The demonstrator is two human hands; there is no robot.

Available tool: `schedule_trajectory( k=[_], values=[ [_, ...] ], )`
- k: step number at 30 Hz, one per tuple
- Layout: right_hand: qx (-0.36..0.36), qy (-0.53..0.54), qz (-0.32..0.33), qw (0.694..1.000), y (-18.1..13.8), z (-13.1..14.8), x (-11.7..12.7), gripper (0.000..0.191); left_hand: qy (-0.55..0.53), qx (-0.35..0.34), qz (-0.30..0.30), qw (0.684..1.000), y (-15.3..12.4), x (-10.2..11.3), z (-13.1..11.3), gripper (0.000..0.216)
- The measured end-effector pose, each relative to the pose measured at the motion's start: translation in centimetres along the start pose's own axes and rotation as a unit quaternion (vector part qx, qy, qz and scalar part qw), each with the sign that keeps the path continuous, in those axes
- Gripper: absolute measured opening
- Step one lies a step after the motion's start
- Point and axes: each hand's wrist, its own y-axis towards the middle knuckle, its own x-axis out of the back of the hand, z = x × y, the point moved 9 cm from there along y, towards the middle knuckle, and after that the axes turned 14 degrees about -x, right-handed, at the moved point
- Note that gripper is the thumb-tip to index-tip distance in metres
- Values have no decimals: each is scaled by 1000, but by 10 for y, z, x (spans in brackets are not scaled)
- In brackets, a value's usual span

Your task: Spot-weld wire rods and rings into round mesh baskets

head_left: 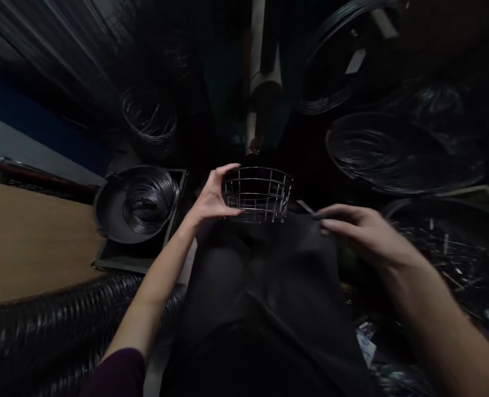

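Note:
A small round wire basket (pixel 258 194) rests on my knees over dark trousers. My left hand (pixel 213 196) grips its left rim, thumb below and fingers curled over the top. To the right of the basket my right hand (pixel 354 229) hovers, its fingers held together around a thin dark piece that may be a short wire; the piece is too dim to name. The basket's far side stands free.
A pan holding a coil of thin wire (pixel 139 203) sits on a tray at the left, beside a wooden board (pixel 29 242). Large wire coils (pixel 393 151) lie at the right, and a bin of short metal pieces (pixel 455 259) below them. A thick coil (pixel 54 325) lies at the lower left.

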Motion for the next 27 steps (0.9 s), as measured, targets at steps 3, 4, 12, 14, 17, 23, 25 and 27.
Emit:
schedule_trajectory(
  k=[3,4,12,14,17,23,25,27],
  values=[
    [41,-94,83,991,16,42,-65,35,51,-22,54,997,14,-10,-25,83],
    [74,-133,56,987,22,53,-73,30,66,-19,64,996,16,-11,-28,79],
    [341,-531,-202,749,6,92,-113,34,89,7,52,995,24,2,-21,62],
    [355,-567,-215,711,5,97,-117,33,80,19,40,996,26,5,-14,61],
    [371,-587,-233,680,8,108,-115,32,73,19,28,997,33,7,-8,61],
    [382,-601,-253,654,14,118,-110,30,58,28,16,998,43,8,1,62],
    [390,-598,-259,650,15,120,-110,31,56,31,14,998,45,10,2,61],
    [397,-594,-261,649,16,123,-109,31,60,28,11,998,47,11,4,61]
  ],
)
